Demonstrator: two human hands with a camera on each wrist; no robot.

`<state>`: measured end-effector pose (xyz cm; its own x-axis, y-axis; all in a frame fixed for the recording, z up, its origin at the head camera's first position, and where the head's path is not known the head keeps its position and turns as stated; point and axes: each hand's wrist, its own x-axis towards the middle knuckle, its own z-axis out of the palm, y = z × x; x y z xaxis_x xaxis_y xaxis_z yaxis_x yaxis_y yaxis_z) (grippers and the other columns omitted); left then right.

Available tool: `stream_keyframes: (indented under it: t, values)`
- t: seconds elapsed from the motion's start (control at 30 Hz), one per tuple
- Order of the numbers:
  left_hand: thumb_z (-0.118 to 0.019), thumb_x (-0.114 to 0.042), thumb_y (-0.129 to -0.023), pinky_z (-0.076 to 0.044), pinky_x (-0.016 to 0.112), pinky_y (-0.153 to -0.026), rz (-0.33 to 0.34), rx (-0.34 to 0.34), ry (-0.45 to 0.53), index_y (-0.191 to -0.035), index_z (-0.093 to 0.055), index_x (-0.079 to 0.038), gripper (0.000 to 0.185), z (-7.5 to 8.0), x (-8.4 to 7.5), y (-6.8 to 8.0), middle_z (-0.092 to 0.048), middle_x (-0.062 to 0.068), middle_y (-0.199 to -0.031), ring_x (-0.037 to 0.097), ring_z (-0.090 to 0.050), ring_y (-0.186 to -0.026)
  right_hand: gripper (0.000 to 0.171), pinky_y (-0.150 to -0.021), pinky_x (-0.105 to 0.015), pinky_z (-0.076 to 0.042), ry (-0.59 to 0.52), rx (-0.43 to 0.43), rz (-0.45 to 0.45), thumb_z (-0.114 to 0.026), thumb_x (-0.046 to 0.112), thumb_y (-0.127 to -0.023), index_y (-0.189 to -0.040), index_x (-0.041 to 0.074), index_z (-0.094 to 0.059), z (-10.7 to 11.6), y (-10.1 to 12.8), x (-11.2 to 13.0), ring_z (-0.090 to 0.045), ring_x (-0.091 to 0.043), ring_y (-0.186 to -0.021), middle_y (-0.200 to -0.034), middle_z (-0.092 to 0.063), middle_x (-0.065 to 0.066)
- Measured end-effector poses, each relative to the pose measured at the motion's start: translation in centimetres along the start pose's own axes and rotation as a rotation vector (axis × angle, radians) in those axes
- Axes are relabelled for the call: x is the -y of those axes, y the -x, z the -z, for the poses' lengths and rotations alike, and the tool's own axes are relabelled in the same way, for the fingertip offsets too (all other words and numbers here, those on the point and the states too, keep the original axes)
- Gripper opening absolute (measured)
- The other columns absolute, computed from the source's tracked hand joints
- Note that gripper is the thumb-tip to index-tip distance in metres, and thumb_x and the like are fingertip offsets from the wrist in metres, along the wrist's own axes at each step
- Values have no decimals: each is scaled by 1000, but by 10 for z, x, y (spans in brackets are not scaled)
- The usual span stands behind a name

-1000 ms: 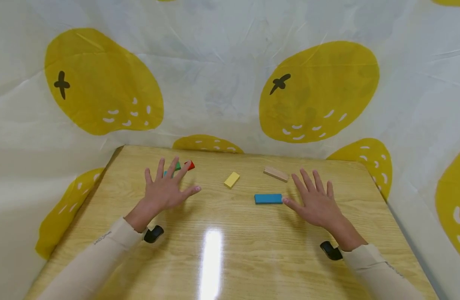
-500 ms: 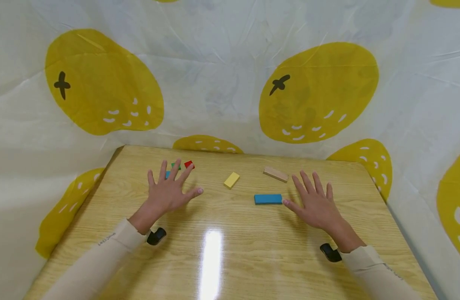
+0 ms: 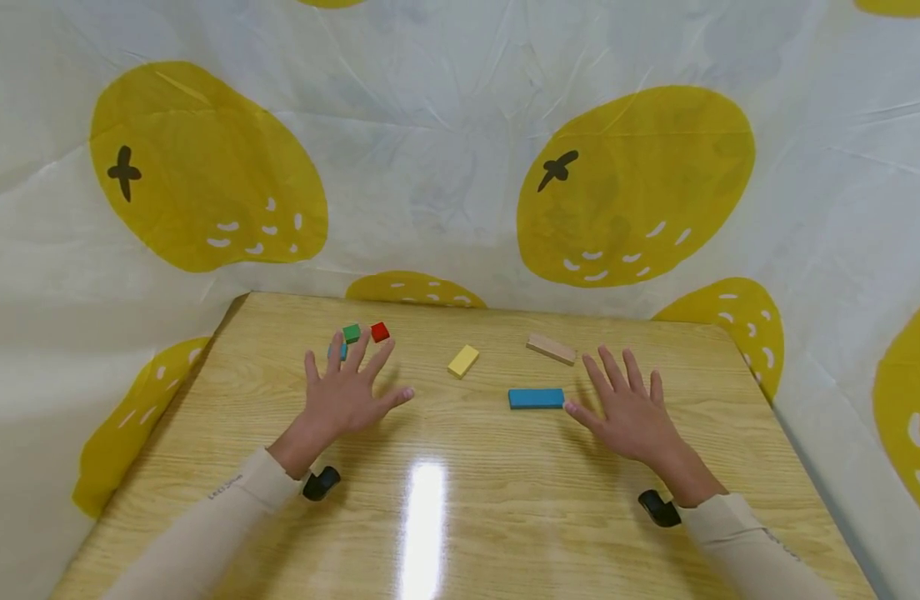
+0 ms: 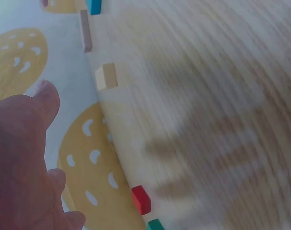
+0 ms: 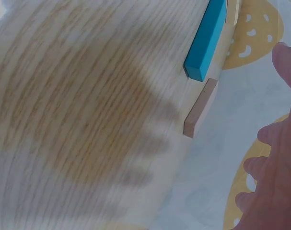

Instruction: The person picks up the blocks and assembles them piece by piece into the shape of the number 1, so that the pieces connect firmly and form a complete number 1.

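Head view: both hands hover flat and spread, holding nothing. Left hand (image 3: 345, 397) covers a small blue block (image 3: 338, 351); right hand (image 3: 631, 413) nearly touches the blue bar (image 3: 536, 398). Lowering carelessly risks knocking either along the table (image 3: 460, 500).

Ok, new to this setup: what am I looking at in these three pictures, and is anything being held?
No machine here: a person's two bare hands over a wooden table. The wide picture comes from a camera on the head; the other two come from cameras on each wrist, looking past that hand.

The left hand and right hand are spread flat with straight fingers and hold nothing.

On the table lie a long blue block next to the right thumb, a plain wooden block, a yellow block, and small green and red blocks near the left fingertips.
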<state>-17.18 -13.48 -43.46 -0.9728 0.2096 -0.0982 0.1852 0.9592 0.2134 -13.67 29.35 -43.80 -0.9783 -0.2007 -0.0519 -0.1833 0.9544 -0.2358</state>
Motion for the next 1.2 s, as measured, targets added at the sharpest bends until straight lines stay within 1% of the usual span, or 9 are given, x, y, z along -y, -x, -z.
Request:
stream_keyframes:
  t: [0.23, 0.4, 0.5, 0.67, 0.87, 0.93, 1.2]
  values:
    - [-39, -86, -92, 4, 80, -119, 4, 10, -20, -167, -11, -40, 92, -7, -4, 1, -3, 6, -178, 45, 11, -162, 90, -117, -81, 3, -4, 7, -2, -50, 64, -102, -168, 13, -17, -2, 0, -1, 1, -51, -160, -176, -9, -19]
    - [-43, -84, -92, 6, 80, -119, -6, -3, 7, -167, -16, -38, 92, -12, -5, 2, -4, 7, -178, 46, 9, -162, 88, -117, -82, 1, -8, 7, 4, -51, 63, -103, -168, 12, -19, -5, 1, -2, 0, -51, -160, -175, -9, -19]
    - [-44, -83, -93, 8, 80, -118, -9, 1, 24, -167, -17, -37, 92, -15, -6, 3, -2, 6, -178, 46, 12, -161, 88, -116, -82, 2, -20, 7, 8, -52, 62, -103, -168, 12, -20, -7, 2, -3, 1, -51, -160, -175, -10, -19]
    - [-47, -81, -94, 8, 81, -118, -17, 2, 39, -167, -20, -35, 91, -18, -9, 4, -4, 7, -178, 46, 11, -161, 88, -116, -82, 2, -32, 5, 13, -53, 61, -102, -168, 13, -20, -11, 2, -6, 0, -52, -160, -175, -10, -20]
    - [-47, -81, -94, 4, 81, -118, -28, -20, 23, -167, -23, -36, 89, -25, -11, 4, -9, 7, -177, 48, 5, -162, 88, -116, -83, 2, -44, 9, 25, -54, 61, -102, -168, 13, -18, -14, 1, -7, 1, -53, -159, -175, -10, -21]
    - [-47, -81, -93, 3, 81, -118, -29, -25, 22, -166, -23, -36, 89, -28, -12, 4, -11, 8, -177, 48, 5, -162, 88, -116, -83, 2, -45, 10, 25, -54, 61, -102, -168, 13, -18, -15, 1, -7, 1, -53, -159, -175, -10, -21]
    - [-47, -81, -93, 4, 81, -119, -31, 1, 34, -167, -19, -39, 89, -34, -17, 3, -10, 7, -177, 47, 5, -162, 89, -116, -82, 1, -46, 11, 27, -54, 61, -102, -168, 13, -18, -18, 2, -7, -1, -52, -159, -175, -10, -20]
